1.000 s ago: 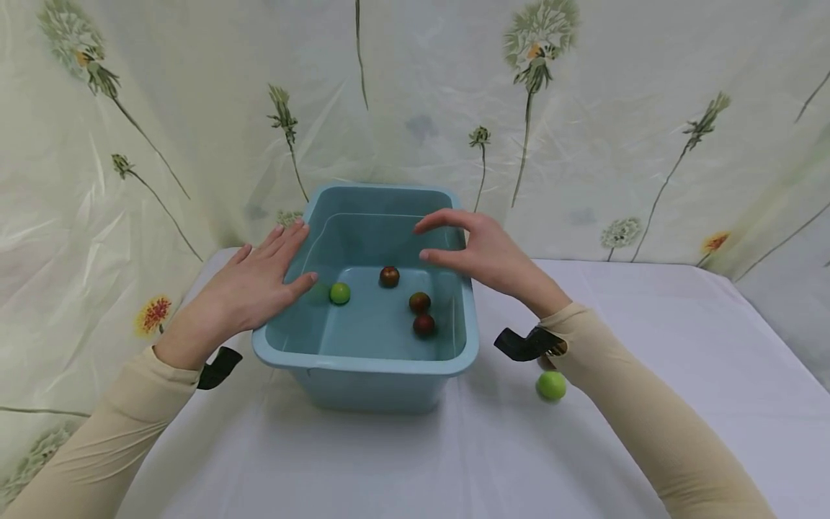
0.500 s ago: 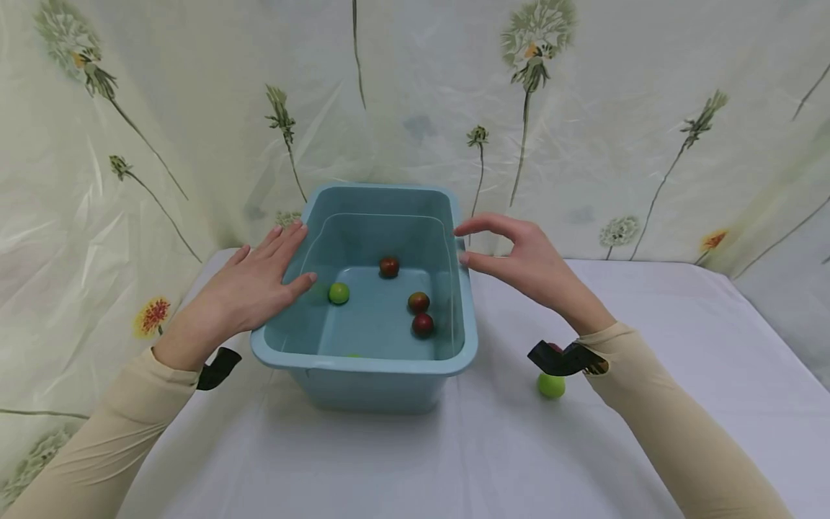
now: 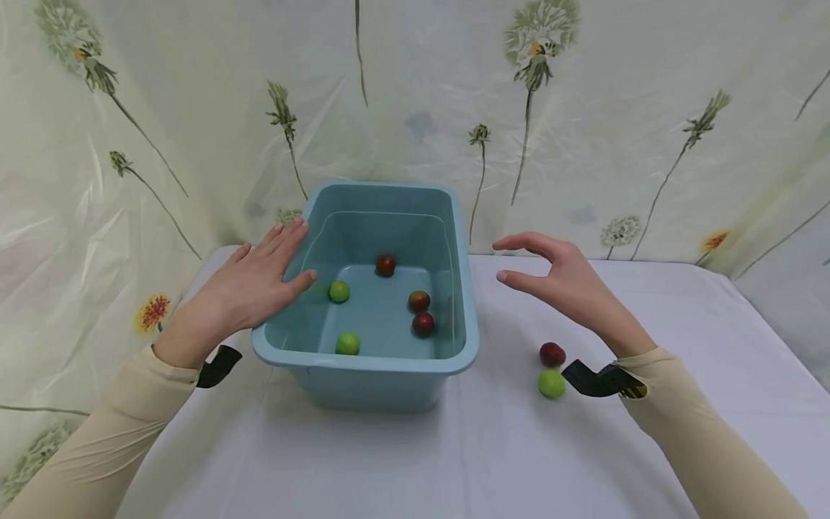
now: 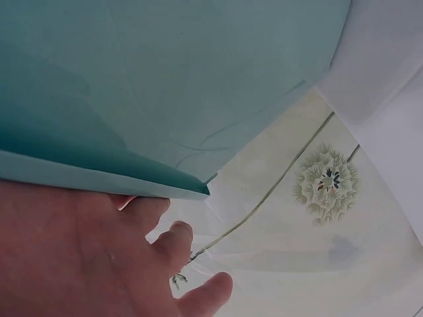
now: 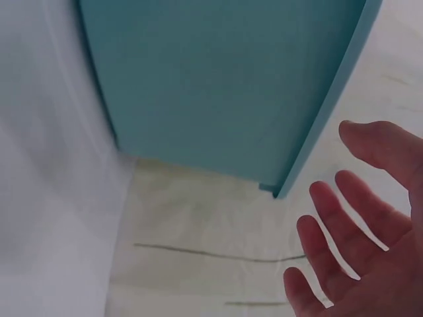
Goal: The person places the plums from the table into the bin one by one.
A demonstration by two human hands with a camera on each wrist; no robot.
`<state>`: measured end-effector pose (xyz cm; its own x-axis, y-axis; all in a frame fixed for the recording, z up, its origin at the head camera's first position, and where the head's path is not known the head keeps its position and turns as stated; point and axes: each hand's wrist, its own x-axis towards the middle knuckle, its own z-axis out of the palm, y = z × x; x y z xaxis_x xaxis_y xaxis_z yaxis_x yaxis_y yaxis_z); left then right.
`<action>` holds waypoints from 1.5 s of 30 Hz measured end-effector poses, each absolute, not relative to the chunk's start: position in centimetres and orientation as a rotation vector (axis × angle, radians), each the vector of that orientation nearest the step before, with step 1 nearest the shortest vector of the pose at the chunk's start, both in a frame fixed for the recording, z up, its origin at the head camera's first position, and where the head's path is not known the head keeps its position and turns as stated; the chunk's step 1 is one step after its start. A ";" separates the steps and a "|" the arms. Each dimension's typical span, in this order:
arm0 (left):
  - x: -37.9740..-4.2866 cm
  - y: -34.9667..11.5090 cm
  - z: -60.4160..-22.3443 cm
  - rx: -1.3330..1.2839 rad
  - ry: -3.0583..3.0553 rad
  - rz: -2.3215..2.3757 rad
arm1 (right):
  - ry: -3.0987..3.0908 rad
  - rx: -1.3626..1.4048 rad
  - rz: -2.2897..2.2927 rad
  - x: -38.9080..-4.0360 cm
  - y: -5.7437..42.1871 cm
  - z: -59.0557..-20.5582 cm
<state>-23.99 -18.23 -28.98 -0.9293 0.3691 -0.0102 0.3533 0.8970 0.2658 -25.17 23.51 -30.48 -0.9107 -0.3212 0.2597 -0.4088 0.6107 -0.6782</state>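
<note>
A light-blue plastic tub (image 3: 365, 364) stands on the table. My left hand (image 3: 259, 277) rests on its left rim with fingers spread and fairly straight; the left wrist view shows that hand (image 4: 99, 257) right along the rim. Inside the tub lie two small green round fruits, one at the left (image 3: 339, 291) and one by the near wall (image 3: 347, 344). Three dark red ones are there too, one farther back (image 3: 385, 265) and two touching at the right (image 3: 423, 324). Holding nothing, my right hand (image 3: 558, 274) hovers right of the tub, thumb and fingers apart and loosely bent.
On the white-covered table (image 3: 415, 461), right of the tub, a dark red round fruit (image 3: 552, 355) and a green one (image 3: 552, 383) lie together near my right wrist. Behind the tub hangs a flower-printed sheet (image 3: 415, 86).
My right hand has moved from over the tub out to the right. A green fruit has come into view by the tub's near wall. The back dark red one has shifted slightly. My left hand stays.
</note>
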 end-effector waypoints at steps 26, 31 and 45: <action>-24.1 -18.2 -28.9 0.572 2.999 0.431 | -2.956 0.493 1.135 -22.4 31.3 -36.4; -24.0 -18.3 -28.9 0.572 2.998 0.434 | -2.984 0.501 1.184 -22.3 32.4 -37.9; -23.9 -18.2 -29.0 0.577 2.994 0.428 | -2.996 0.552 1.284 -21.6 33.9 -40.6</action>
<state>-23.93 -18.23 -28.96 -0.9278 0.3729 -0.0092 0.3553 0.8912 0.2820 -21.60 33.90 -40.61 -0.9312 -0.3640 -0.0191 -0.2372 0.6449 -0.7265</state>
